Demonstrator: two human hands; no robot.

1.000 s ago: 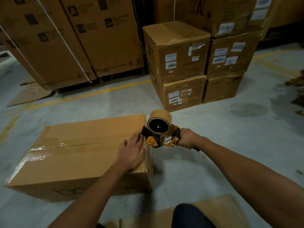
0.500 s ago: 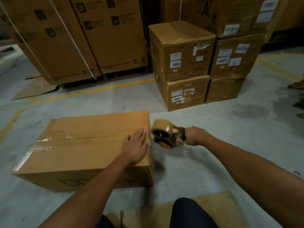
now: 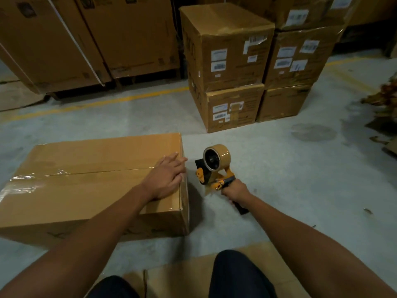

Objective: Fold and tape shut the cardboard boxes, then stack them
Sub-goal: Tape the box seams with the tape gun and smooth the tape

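Observation:
A long cardboard box [image 3: 86, 186] lies on the concrete floor at the left, its flaps closed and clear tape running along the top seam. My left hand [image 3: 165, 177] rests flat on the box's right end, fingers straight and reaching its edge. My right hand [image 3: 235, 193] grips the black handle of a yellow tape dispenser [image 3: 214, 166] carrying a brown tape roll. The dispenser is just right of the box, low over the floor and apart from the cardboard.
Taped, labelled boxes [image 3: 227, 61] stand stacked two high behind, with more [image 3: 298, 65] to their right. Tall cartons [image 3: 86, 39] line the back left behind a yellow floor line. Flat cardboard [image 3: 214, 274] lies under my knees. Scraps [image 3: 384, 108] litter the far right.
My right hand pulled the tape dispenser off the box's right end, swung it down and toward me to floor level. My left hand stayed flat on the box end.

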